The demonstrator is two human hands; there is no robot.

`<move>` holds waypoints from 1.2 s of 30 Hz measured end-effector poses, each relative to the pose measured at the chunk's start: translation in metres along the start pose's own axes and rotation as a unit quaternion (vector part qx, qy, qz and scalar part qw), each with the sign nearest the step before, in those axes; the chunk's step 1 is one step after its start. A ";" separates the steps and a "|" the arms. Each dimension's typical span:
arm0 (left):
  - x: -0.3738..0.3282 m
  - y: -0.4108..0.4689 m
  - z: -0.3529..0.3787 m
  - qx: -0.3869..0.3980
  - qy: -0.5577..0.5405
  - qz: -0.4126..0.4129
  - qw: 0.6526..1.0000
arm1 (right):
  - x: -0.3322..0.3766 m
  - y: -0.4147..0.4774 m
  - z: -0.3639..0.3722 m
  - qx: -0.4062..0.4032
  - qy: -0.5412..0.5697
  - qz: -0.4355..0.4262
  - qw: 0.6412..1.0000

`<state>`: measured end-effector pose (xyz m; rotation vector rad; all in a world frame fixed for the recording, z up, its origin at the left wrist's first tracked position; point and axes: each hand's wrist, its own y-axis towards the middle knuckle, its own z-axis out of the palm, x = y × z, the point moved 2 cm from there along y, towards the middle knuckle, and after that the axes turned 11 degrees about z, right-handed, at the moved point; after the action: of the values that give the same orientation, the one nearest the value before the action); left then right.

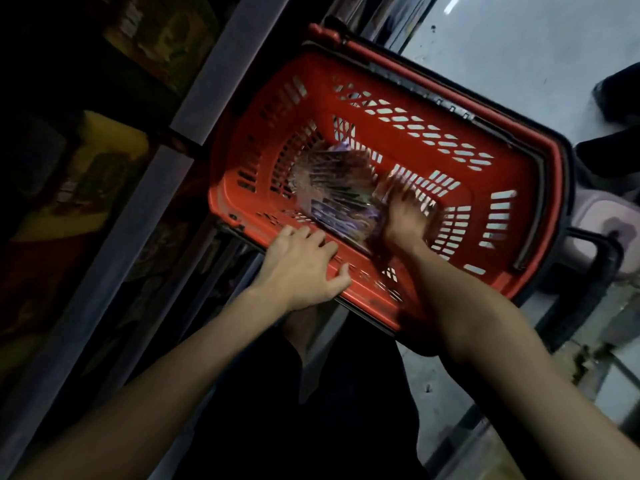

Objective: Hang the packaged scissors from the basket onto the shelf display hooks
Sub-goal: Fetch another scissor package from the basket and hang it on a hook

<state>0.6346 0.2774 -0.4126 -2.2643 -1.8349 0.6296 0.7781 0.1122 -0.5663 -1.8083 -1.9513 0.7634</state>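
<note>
While the red plastic shopping basket [377, 109] sits tilted in the view, its slotted lattice walls and black-edged rim with folded handles are plainly visible. A pile of flat, glossy scissor packages [332, 188], purple-toned with reflective film, lies on the basket floor toward the near-left corner. The left hand [304, 268] rests on the near rim, fingers spread and curled over the edge, thumb pressed on the rim's top surface; it grips only the basket. The right hand [407, 216] reaches down inside the basket, fingers bent onto a package at the right side of the pile. Motion blur obscures the fingertips, so whether this hand has closed on a package cannot be determined. Grey metal shelf rails [194, 109] run alongside the basket on the left. Pale smooth floor [502, 46] shows beyond.
</note>
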 end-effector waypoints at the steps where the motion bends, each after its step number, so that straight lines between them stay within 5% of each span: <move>1: 0.000 0.001 0.000 -0.001 0.000 0.000 1.000 | -0.001 0.002 0.001 -0.021 0.006 -0.002 1.000; 11: 0.000 0.002 -0.003 0.028 -0.033 -0.026 0.999 | -0.013 -0.015 -0.042 0.006 0.051 -0.022 0.998; 15: 0.004 0.008 -0.011 -0.009 -0.159 -0.079 0.984 | -0.023 -0.041 -0.079 -0.024 0.327 0.023 0.944; 18: 0.014 0.016 -0.022 -0.074 -0.355 -0.157 0.918 | -0.032 -0.066 -0.106 0.003 0.572 0.089 0.815; 21: 0.020 0.029 -0.027 -0.163 -0.572 -0.249 0.764 | -0.035 -0.091 -0.119 0.128 0.786 0.151 0.586; 24: 0.017 0.034 -0.034 -0.177 -0.721 -0.323 0.587 | -0.032 -0.107 -0.120 0.247 0.872 0.211 0.365; 26: 0.009 0.035 -0.039 -0.172 -0.791 -0.328 0.486 | -0.023 -0.118 -0.119 0.274 0.886 0.225 0.300; 28: 0.000 0.035 -0.046 -0.154 -0.825 -0.317 0.441 | -0.007 -0.128 -0.116 0.297 0.886 0.225 0.276; 30: -0.008 0.037 -0.046 -0.151 -0.833 -0.301 0.439 | 0.009 -0.137 -0.107 0.332 0.875 0.222 0.273; 34: -0.005 0.042 -0.039 -0.257 -0.805 -0.337 0.415 | 0.026 -0.144 -0.087 0.367 0.829 0.203 0.369; 36: 0.004 0.040 -0.037 -0.310 -0.759 -0.369 0.438 | 0.024 -0.141 -0.083 0.334 0.815 0.203 0.428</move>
<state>0.6863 0.2771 -0.3958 0.1636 -3.6628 2.4299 0.7151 0.1432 -0.4168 -1.2312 0.1625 -0.2956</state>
